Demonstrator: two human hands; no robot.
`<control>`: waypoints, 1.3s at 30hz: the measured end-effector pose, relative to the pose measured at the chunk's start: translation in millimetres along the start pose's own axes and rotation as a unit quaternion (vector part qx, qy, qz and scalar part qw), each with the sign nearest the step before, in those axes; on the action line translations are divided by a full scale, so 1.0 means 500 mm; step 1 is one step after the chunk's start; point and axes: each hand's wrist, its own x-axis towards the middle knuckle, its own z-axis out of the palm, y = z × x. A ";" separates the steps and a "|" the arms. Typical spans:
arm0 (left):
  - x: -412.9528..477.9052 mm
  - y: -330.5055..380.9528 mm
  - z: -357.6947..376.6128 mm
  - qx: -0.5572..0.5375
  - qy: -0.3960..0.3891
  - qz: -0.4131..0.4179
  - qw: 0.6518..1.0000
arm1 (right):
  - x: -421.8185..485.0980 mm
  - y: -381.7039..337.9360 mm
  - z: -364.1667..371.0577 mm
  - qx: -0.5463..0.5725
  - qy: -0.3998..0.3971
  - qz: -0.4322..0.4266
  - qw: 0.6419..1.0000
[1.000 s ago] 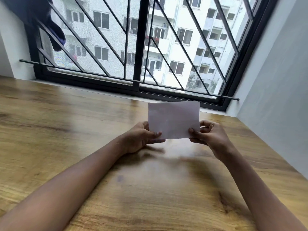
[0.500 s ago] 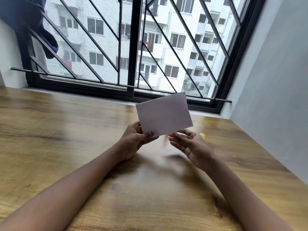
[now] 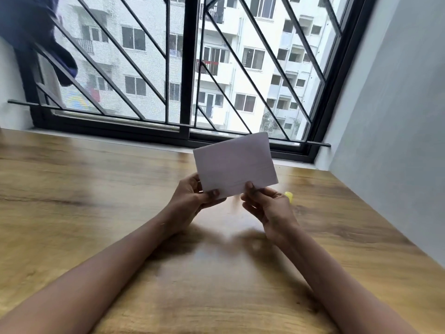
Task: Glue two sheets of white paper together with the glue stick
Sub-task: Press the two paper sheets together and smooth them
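- Wooden table (image 3: pixel 96 189) below a barred window (image 3: pixel 185 68). What are the hands doing?
- Both hold one white paper (image 3: pixel 234 165) upright and slightly tilted above the table, at the centre of the frame. The left hand (image 3: pixel 192 201) pinches its lower left corner, thumb in front, fingers curled behind. The right hand (image 3: pixel 267 208) pinches the lower edge near the middle, thumb on the front.
- One sheet or two?
- Cannot tell; only a single rectangle shows.
- Anything around them?
- A small yellow object (image 3: pixel 289 196) peeks out just beyond the right hand, mostly hidden. A grey wall (image 3: pixel 397 116) stands at right, a dark cloth (image 3: pixel 36 32) hangs in the upper left corner, and apartment blocks (image 3: pixel 231 75) show through the glass.
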 end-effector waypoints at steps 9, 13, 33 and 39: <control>0.000 0.010 -0.007 -0.004 -0.010 -0.025 1.000 | 0.014 -0.039 -0.046 0.046 0.055 -0.007 0.997; -0.003 0.008 0.005 -0.057 0.015 -0.021 0.998 | 0.009 -0.039 -0.035 0.077 0.063 -0.017 0.995; -0.006 0.003 0.026 -0.114 0.136 -0.017 0.984 | -0.019 0.016 0.041 0.112 -0.017 -0.024 0.993; 0.003 0.027 0.007 -0.167 0.167 -0.005 0.972 | -0.018 0.008 0.027 0.112 -0.010 -0.022 0.993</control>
